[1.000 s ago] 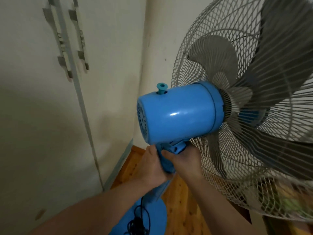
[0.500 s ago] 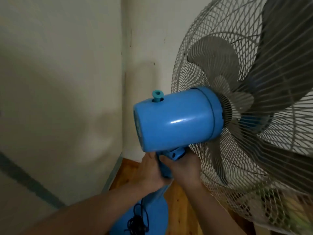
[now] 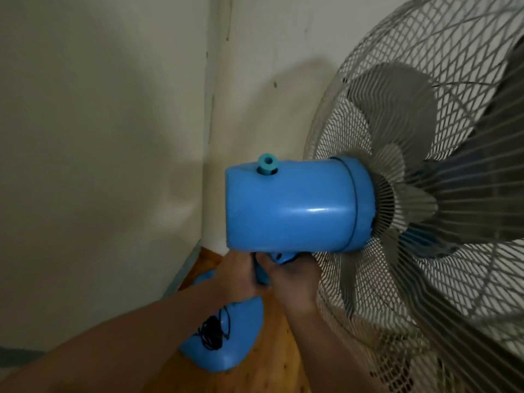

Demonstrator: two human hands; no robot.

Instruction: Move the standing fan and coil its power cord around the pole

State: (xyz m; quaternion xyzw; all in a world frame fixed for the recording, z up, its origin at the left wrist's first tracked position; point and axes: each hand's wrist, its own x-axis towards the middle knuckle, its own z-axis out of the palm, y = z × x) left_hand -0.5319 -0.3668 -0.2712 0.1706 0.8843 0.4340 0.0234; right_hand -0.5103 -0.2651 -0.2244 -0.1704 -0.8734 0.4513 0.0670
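The left hand (image 3: pixel 236 276) and right hand (image 3: pixel 295 279) each wrap a tight grip round the pole (image 3: pixel 262 275) under the blue fan (image 3: pixel 295 211), and the black cord (image 3: pixel 212 333) sits bunched on the base (image 3: pixel 229 353).

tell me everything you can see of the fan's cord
The cord is thin and black, bunched in a loose tangle with a few loops sticking out. It lies on the blue base, partly behind the left forearm. No plug shows. The left hand and right hand do not touch it; both grip the pole higher up.
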